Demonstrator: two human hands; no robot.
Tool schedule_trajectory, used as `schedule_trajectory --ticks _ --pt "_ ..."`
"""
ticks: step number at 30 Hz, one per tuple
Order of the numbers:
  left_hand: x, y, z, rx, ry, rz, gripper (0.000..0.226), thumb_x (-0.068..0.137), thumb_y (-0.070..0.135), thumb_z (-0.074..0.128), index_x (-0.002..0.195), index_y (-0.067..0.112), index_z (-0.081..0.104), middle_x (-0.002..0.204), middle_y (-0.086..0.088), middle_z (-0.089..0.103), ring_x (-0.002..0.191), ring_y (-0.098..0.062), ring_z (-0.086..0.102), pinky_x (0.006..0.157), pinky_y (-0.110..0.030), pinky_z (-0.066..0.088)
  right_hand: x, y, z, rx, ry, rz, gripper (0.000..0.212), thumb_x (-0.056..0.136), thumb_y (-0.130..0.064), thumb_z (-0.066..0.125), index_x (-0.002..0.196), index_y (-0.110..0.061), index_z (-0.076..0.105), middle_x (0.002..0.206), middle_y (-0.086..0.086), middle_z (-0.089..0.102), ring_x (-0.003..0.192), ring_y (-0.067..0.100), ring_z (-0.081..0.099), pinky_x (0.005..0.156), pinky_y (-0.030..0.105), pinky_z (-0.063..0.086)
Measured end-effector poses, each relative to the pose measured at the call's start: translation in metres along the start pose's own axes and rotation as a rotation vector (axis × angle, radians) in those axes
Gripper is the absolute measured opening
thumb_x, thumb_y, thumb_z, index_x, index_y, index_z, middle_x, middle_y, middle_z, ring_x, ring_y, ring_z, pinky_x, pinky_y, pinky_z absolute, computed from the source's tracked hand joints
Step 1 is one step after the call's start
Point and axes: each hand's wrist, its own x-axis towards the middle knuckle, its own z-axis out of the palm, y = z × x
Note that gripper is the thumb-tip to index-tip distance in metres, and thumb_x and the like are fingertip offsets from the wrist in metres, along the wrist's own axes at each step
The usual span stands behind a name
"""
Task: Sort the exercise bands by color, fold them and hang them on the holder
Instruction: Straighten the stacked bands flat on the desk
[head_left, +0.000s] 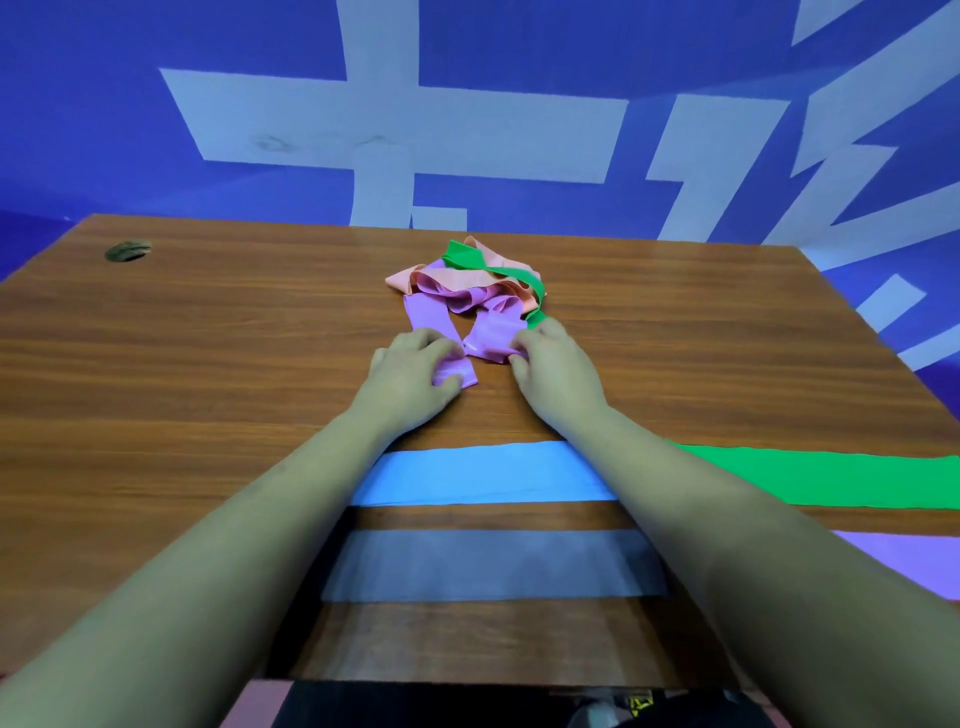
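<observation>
A tangled heap of bands lies mid-table: a pink-purple band (462, 301), a peach band (402, 278) and a green band (465, 254). My left hand (410, 369) pinches one end of the pink-purple band against the table. Beside it, my right hand (553, 364) pinches the band's other end. Nearer to me lie flat bands: a light blue one (483, 473), a grey-blue one (488, 564), a green one (831, 480) at the right and a violet one (914, 558) at the right edge. No holder is in view.
The wooden table (208, 364) has a cable hole (127, 250) at its far left. A blue wall with pale shapes (467, 104) stands right behind the table. A pink strip (254, 701) shows below the front edge.
</observation>
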Motion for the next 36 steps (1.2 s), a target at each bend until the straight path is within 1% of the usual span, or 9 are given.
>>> schedule_trajectory --ticks 10,14,18,20,22,24,32,34,36 --pt "-0.005 0.013 -0.016 -0.127 0.012 -0.083 0.039 0.09 0.037 0.061 0.127 0.027 0.055 0.135 0.002 0.051 0.131 -0.024 0.039 0.108 -0.039 0.032 0.004 -0.031 -0.092 0.41 0.292 -0.043 0.008 0.085 -0.015 0.057 0.086 -0.013 0.065 0.09 0.002 0.062 0.08 0.018 0.057 0.075 0.036 0.048" --pt "-0.007 0.049 -0.053 -0.576 0.226 -0.049 0.035 0.093 0.034 0.061 0.126 0.024 0.057 0.129 0.007 0.055 0.126 -0.013 0.045 0.109 -0.035 0.035 -0.003 -0.05 -0.139 0.542 0.278 -0.038 0.007 0.086 -0.014 0.058 0.08 -0.015 0.062 0.076 0.0 0.066 0.071 0.021 0.065 0.066 0.031 0.048" --pt "-0.006 0.092 -0.095 -0.903 0.124 0.073 0.068 0.082 0.05 0.068 0.142 0.032 0.043 0.144 0.016 0.048 0.129 -0.002 0.046 0.105 -0.027 0.04 -0.015 -0.065 -0.176 0.732 0.249 -0.073 0.009 0.091 -0.01 0.058 0.089 -0.005 0.065 0.075 0.008 0.067 0.062 0.017 0.067 0.058 0.028 0.051" --pt "-0.003 0.106 -0.107 -0.977 0.1 0.108 0.059 0.085 0.04 0.069 0.139 0.028 0.048 0.138 0.01 0.056 0.126 -0.005 0.052 0.101 -0.03 0.045 -0.019 -0.072 -0.19 0.799 0.245 -0.093 0.011 0.093 -0.011 0.058 0.091 -0.002 0.065 0.073 0.009 0.067 0.06 0.014 0.065 0.055 0.032 0.051" --pt "-0.004 0.12 -0.117 -1.013 0.132 0.095 0.038 0.09 0.028 0.068 0.125 0.016 0.058 0.118 0.002 0.067 0.103 -0.005 0.064 0.09 -0.03 0.049 -0.026 -0.079 -0.207 0.837 0.274 -0.094 0.013 0.094 -0.012 0.058 0.092 -0.002 0.066 0.07 0.006 0.065 0.058 0.013 0.062 0.053 0.031 0.05" --pt "-0.008 0.127 -0.125 -1.003 0.169 0.049 0.028 0.086 0.034 0.07 0.109 0.019 0.064 0.102 0.0 0.071 0.089 -0.01 0.068 0.082 -0.035 0.053 -0.032 -0.083 -0.222 0.871 0.307 -0.078 0.013 0.094 -0.012 0.058 0.091 -0.003 0.067 0.07 0.006 0.064 0.058 0.013 0.061 0.052 0.028 0.049" --pt "-0.034 0.13 -0.139 -0.972 0.065 0.003 0.028 0.082 0.043 0.072 0.097 0.02 0.069 0.095 -0.015 0.072 0.09 -0.041 0.069 0.087 -0.064 0.051 -0.048 -0.058 -0.24 0.972 0.423 0.155 0.014 0.093 -0.015 0.055 0.082 -0.015 0.064 0.072 0.004 0.063 0.057 0.012 0.063 0.049 0.025 0.046" --pt "-0.039 0.131 -0.14 -0.982 0.0 0.014 0.026 0.083 0.041 0.07 0.099 0.019 0.071 0.095 -0.015 0.074 0.086 -0.035 0.07 0.09 -0.058 0.052 -0.054 -0.046 -0.233 1.01 0.411 0.284 0.017 0.091 -0.012 0.054 0.076 -0.015 0.061 0.073 0.006 0.062 0.054 0.013 0.061 0.048 0.025 0.042" --pt "-0.045 0.136 -0.142 -1.002 -0.084 0.031 0.02 0.089 0.034 0.066 0.095 0.015 0.071 0.085 -0.013 0.073 0.073 -0.026 0.066 0.074 -0.042 0.055 -0.062 -0.034 -0.224 1.051 0.369 0.375 0.018 0.088 -0.008 0.052 0.072 -0.013 0.059 0.075 0.009 0.06 0.054 0.015 0.059 0.049 0.025 0.039"
